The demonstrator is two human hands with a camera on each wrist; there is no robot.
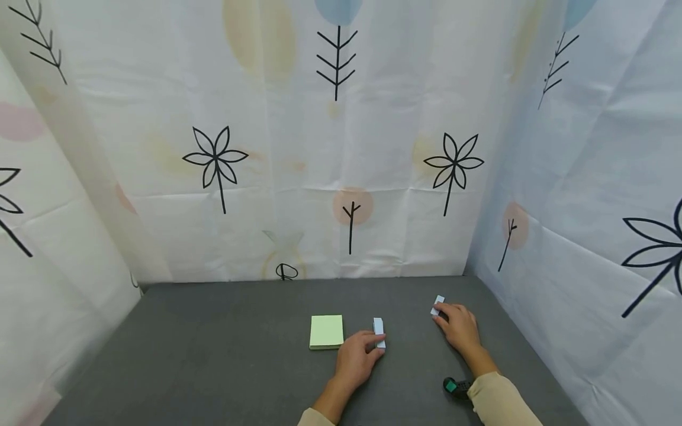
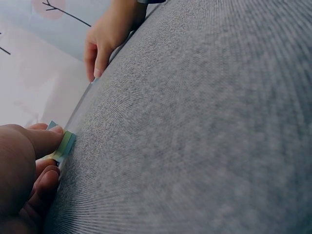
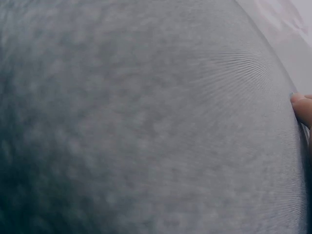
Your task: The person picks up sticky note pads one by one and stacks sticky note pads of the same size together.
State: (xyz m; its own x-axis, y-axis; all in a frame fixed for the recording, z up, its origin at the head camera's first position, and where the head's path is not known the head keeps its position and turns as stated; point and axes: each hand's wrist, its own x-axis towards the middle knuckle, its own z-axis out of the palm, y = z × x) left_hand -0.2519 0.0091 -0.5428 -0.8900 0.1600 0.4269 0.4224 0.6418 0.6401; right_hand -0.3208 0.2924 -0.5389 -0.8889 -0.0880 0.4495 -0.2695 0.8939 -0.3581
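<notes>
On the grey table, my left hand (image 1: 356, 358) pinches a narrow pale blue block (image 1: 379, 326) between thumb and fingers. In the left wrist view the block (image 2: 69, 145) shows green and blue bands, and the thumb lies over its side. Farther right, my right hand (image 1: 460, 328) holds a second small pale blue block (image 1: 438, 300) by its lower end with thumb and fingertips. Only the fingertips of this hand (image 3: 303, 108) show at the right edge of the right wrist view. A square light green sticky note pad (image 1: 327, 331) lies just left of my left hand.
A black wrist device (image 1: 456, 387) with a green face sits at the right sleeve cuff. Patterned white cloth (image 1: 298, 225) hangs along the table's back edge (image 1: 229, 282) and both sides. The grey tabletop (image 1: 213, 349) stretches to the left.
</notes>
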